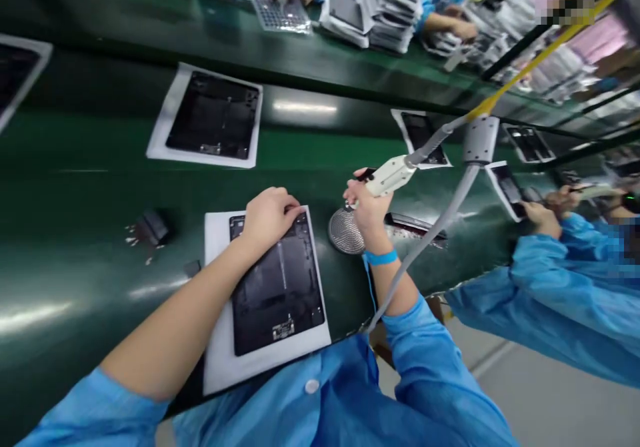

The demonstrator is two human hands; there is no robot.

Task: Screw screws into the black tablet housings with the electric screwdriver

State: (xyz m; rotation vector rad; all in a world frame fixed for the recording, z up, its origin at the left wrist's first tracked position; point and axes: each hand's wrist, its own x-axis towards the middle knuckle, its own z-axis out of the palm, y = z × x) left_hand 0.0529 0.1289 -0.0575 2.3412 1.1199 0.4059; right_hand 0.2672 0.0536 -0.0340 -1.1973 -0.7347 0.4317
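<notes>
From the head view, the left hand (270,219) lies half-curled over the top edge of a black tablet back panel (277,287), steadying it without a firm grip. The panel sits flat on a white sheet (216,340) on the green worktop (75,187). The right hand (367,208) is closed around a white corded screwdriver (390,176), its tip hidden by the fingers, just above a round mesh dish (346,231). A small label (283,330) shows near the panel's lower edge; no screws can be made out at this size, so what is done or left on it cannot be told. More panels (213,115) lie on sheets further along, and a co-worker's hands (543,219) work at the right.
</notes>
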